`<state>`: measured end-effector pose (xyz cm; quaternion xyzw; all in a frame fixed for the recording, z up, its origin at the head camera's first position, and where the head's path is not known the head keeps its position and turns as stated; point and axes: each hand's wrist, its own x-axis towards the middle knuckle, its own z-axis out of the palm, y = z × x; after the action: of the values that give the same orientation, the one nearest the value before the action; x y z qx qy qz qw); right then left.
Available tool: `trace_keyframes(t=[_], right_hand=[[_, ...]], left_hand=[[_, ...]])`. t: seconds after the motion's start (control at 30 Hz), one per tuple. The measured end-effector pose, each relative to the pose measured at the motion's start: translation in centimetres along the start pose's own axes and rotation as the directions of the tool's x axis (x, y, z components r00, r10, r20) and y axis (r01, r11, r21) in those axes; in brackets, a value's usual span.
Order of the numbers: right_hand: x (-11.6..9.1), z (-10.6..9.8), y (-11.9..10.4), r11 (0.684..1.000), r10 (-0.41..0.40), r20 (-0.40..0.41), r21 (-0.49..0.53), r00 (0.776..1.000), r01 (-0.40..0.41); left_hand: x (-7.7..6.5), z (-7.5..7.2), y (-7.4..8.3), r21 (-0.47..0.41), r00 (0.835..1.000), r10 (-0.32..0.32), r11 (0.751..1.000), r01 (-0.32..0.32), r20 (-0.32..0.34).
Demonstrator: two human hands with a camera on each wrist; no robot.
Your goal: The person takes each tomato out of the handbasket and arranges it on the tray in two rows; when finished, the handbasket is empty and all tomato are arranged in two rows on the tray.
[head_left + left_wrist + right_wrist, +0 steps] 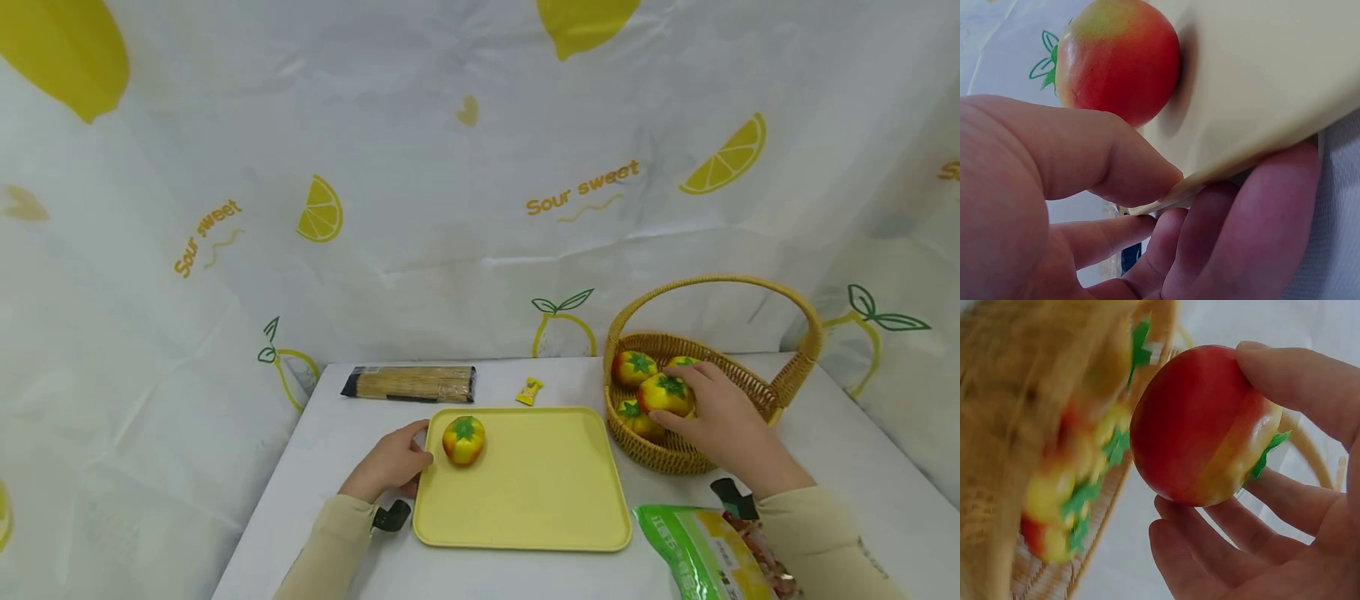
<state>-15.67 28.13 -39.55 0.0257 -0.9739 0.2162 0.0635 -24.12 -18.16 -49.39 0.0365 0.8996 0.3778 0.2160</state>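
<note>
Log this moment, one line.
left hand: grips yellow rectangular tray; right hand: holds round red-yellow fruit; tan woven basket: contains similar fruits

Lit softly in the head view; duller in both wrist views, shadowed beside the round glossy red-and-yellow fruit (1121, 65) at left, blurred across the tan wicker basket (988, 506) at right.

Right hand (1285, 550) holds a red-and-yellow fruit (1191, 425)

The thumb presses one side of the glossy skin while fingers bend toward the other, the green leaf cap (1263, 461) facing the palm. To the left, blurred, a woven basket (991, 512) contains similar fruits (1050, 494) with green leaves. Whether the held one touches the basket is unclear. A white surface (1119, 559) lies behind.
</note>
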Motion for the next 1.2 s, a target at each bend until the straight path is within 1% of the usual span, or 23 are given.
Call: trace_keyframes(t=[0.17,0.3,0.57,0.77,1.0,1.2], right_hand=[[0.2,2.6,-3.1,0.996,-0.015,-0.014,0.085,1.0,0.016],[0.4,3.8,-5.1,0.992,-0.024,-0.03,0.123,0.999,0.027],[0.9,5.9,-7.6,0.986,-0.065,-0.039,0.154,0.997,0.07],[1.6,8.3,-9.2,0.98,-0.073,0.002,0.188,0.997,0.071],[2.3,11.3,-11.1,0.975,-0.079,0.055,0.213,0.995,0.066],[2.4,12.9,-12.3,0.969,-0.064,0.104,0.244,0.993,0.037]], left_hand=[[0.1,0.0,0.0,0.001,1.0,-0.008,1.0,0.008,0.001],[0.1,-0.2,0.0,0.003,1.0,0.007,1.0,-0.007,0.002],[0.0,-0.3,0.0,0.01,1.0,0.014,1.0,-0.014,0.005],[0.1,-0.4,-0.1,0.02,1.0,0.012,1.0,-0.012,-0.002],[0.2,-0.4,-0.2,-0.004,1.0,0.006,1.0,-0.006,0.008],[0.2,-0.2,-0.1,0.003,1.0,0.011,1.0,-0.011,0.006]])
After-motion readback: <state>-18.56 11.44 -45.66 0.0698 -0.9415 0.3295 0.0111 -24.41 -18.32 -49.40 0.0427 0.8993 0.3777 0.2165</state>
